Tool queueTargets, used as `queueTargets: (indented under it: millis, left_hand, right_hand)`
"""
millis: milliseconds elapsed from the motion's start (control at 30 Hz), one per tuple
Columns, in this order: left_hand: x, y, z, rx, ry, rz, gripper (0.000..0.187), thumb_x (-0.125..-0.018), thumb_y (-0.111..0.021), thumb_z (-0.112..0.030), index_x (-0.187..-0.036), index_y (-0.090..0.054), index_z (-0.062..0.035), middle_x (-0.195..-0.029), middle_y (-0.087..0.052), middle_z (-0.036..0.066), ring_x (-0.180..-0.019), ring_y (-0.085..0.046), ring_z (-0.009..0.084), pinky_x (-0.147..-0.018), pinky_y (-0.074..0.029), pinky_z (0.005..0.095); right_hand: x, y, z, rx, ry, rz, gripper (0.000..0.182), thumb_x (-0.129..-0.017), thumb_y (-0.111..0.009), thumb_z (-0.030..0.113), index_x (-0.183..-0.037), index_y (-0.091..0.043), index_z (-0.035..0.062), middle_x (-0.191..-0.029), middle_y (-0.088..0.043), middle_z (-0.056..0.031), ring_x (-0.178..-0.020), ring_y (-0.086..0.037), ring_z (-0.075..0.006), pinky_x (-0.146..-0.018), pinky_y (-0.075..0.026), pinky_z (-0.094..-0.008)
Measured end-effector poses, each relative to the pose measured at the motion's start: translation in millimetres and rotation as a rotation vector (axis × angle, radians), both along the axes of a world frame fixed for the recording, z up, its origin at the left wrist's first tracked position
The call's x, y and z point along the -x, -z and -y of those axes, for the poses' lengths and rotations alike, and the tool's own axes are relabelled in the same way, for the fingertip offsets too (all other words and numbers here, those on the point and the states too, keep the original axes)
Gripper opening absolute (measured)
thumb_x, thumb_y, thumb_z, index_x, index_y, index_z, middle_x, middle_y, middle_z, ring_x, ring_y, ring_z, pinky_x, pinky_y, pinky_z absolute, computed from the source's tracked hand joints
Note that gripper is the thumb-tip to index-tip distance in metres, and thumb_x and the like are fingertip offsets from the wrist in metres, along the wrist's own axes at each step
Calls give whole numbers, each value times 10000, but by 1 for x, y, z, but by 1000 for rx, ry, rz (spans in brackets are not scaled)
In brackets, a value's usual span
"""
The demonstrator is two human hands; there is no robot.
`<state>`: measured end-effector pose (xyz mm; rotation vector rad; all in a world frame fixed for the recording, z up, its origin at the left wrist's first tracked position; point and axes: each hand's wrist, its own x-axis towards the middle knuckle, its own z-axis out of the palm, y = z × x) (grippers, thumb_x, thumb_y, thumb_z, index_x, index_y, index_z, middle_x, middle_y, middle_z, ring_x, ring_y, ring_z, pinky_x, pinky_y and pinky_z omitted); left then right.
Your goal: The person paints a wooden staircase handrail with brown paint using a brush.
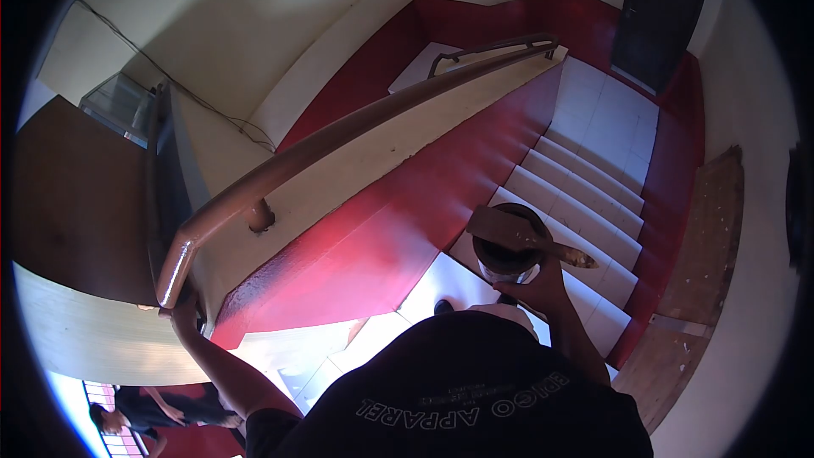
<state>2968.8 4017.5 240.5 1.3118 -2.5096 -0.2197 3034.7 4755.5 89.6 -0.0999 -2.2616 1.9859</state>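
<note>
On the stairs (585, 178), my right hand (534, 288) has its fingers clamped under a can (507, 256), brush (521, 236) across its rim; my left hand (182, 315) grips the rail (280, 170). Best kept level, I judge.

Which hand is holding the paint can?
The right hand holds the can, which has a brush lying across its top. The left hand is at the end of the handrail.

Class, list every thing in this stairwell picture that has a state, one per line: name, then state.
Left hand: gripping the handrail's end.
Right hand: holding the paint can.
Paint can: open, no lid.
Brush: lying across the can's rim.
Handrail: fixed along the wall.
Door: closed.
</note>
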Motion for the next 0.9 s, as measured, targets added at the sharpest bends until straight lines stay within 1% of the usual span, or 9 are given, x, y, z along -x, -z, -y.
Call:
queueTargets:
  millis: [100, 200, 300, 367, 400, 533, 700, 800, 900]
  left_hand:
    - [-4, 5, -4, 0, -50, -86, 993, -664, -793, -387, -1310, -199, 79, -1256, -537, 347, -1190, -559, 413, -1009, -428, 445]
    - [-18, -4, -36, -53, -40, -145, 930, -679, -787, -356, -1251, -179, 53, -1234, -519, 370, -1163, -553, 452, -1013, -420, 461]
    - [-23, 5, -8, -48, -16, -135, 880, -679, -792, -332, -1205, -181, 21, -1214, -507, 376, -1144, -542, 484, -1013, -415, 470]
    - [-24, 15, 5, -25, 9, -172, 875, -680, -789, -335, -1201, -185, 24, -1216, -503, 372, -1140, -544, 483, -1002, -420, 476]
    - [-23, 13, 0, -14, 23, -192, 873, -681, -788, -337, -1199, -186, 26, -1217, -501, 370, -1139, -545, 482, -996, -423, 478]
    - [-22, 5, -23, 36, 4, -155, 841, -693, -773, -364, -1172, -200, 21, -1175, -532, 378, -1103, -567, 492, -973, -435, 502]
    - [-22, -7, -53, 115, -60, -110, 806, -698, -767, -384, -1142, -220, 7, -1122, -568, 381, -1076, -574, 521, -952, -441, 525]
    - [-22, -8, -57, 120, -103, -95, 851, -677, -808, -397, -1158, -234, 9, -1161, -542, 351, -1069, -572, 497, -965, -451, 499]
    - [-26, -10, -54, 109, -60, -120, 806, -681, -805, -369, -1125, -246, 6, -1186, -529, 390, -1109, -552, 520, -964, -435, 513]
  right_hand:
    - [1, 7, -1, -32, -9, 37, 1134, -510, -959, 262, -1426, -334, 24, -1367, -467, -178, -1298, -461, -291, -1079, -402, -413]
    - [1, -3, 2, -22, -5, 84, 1140, -505, -962, 261, -1426, -332, 24, -1364, -470, -176, -1294, -466, -289, -1078, -405, -410]
    - [3, -3, 5, -30, 7, 83, 1148, -500, -963, 256, -1428, -328, 24, -1360, -476, -173, -1284, -477, -288, -1076, -409, -408]
    - [4, -2, 4, -45, -5, 76, 1155, -497, -964, 250, -1432, -324, 27, -1357, -481, -169, -1278, -483, -287, -1074, -412, -409]
    - [5, -2, 4, -46, -19, 74, 1158, -496, -964, 246, -1436, -321, 31, -1355, -484, -167, -1276, -486, -286, -1073, -414, -410]
    - [10, 6, 6, 8, -28, -18, 1170, -490, -964, 230, -1446, -315, 50, -1351, -491, -158, -1279, -488, -280, -1070, -420, -413]
    - [9, 3, 6, -1, -38, 60, 1168, -486, -963, 219, -1447, -318, 62, -1349, -497, -154, -1287, -483, -278, -1076, -418, -415]
    - [6, 7, 5, 8, -15, 72, 1163, -488, -962, 223, -1444, -321, 57, -1347, -501, -157, -1287, -483, -280, -1078, -416, -417]
    - [4, 9, 2, 0, -18, 90, 1149, -491, -962, 230, -1435, -334, 48, -1343, -505, -162, -1284, -485, -283, -1075, -415, -414]
